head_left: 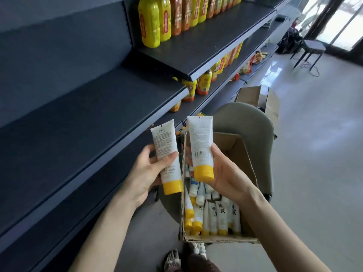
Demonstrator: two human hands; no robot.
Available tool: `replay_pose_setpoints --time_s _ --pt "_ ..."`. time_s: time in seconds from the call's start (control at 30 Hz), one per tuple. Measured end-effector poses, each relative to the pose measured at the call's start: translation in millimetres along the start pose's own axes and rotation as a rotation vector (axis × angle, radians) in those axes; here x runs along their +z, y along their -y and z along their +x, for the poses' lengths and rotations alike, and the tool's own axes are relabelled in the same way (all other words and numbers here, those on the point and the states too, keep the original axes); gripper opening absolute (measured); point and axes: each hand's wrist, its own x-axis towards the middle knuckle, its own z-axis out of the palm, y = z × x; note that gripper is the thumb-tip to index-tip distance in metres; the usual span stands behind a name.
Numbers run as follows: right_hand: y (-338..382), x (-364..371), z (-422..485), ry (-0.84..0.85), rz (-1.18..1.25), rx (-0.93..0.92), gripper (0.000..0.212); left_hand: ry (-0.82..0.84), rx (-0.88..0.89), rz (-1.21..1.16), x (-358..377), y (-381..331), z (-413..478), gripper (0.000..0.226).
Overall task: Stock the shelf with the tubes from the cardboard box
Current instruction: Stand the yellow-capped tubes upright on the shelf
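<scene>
Head view, looking down past dark shelving toward a cardboard box [234,152].

Left hand [145,173], just left of the box: wrapped around a white tube [167,154] with a yellow cap, thumb across the printed face, fingers behind; cap end down, flat crimped end up, tilted slightly left.

Right hand [220,173], above the box: pinching a second white tube [201,140] at its lower body, thumb on the right edge, fingers behind; yellow cap down, crimped end up, barcode facing the camera. The two tubes side by side, apart, not touching.

Box open at the top, resting on a grey-green chair [243,118] whose curved back rises behind it. Inside the box, near its front wall: more tubes [214,216], white with yellow caps, mostly standing cap-down in a loose row, some lying across others farther back.

Left of the box: an empty dark shelf [88,114], sloping away toward the upper right. Beyond the box, on higher and farther shelves: yellow and orange bottles [149,20] in rows. Behind the chair: another open cardboard carton [255,97] on the pale floor [314,134]. Below the box, at the bottom edge: sandalled feet [172,258].
</scene>
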Motion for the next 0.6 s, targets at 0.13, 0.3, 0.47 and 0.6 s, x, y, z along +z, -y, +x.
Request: replay_pose_setpoints --time_s 0.13,0.3,0.47,0.6 --pt "10.2 34.5 -6.6 0.095 -0.047 0.017 0.044 -0.017 0.044 -0.042 -7.2 -19.4 -25.8 0.07" --pt "24.8 75.0 -12.0 0.21 -0.12 0.016 0.036 -0.082 0.2 -0.038 -13.7 -53.7 -52.6 0.07" --pt "42.0 106.3 -7.5 0.269 -0.209 0.033 0.037 -0.135 0.374 -0.009 -15.4 -92.2 -83.4 0.053" --pt "55.2 129.0 -4.0 0.349 -0.238 0.051 0.046 -0.235 0.463 -0.02 -15.0 -108.3 -105.2 0.047"
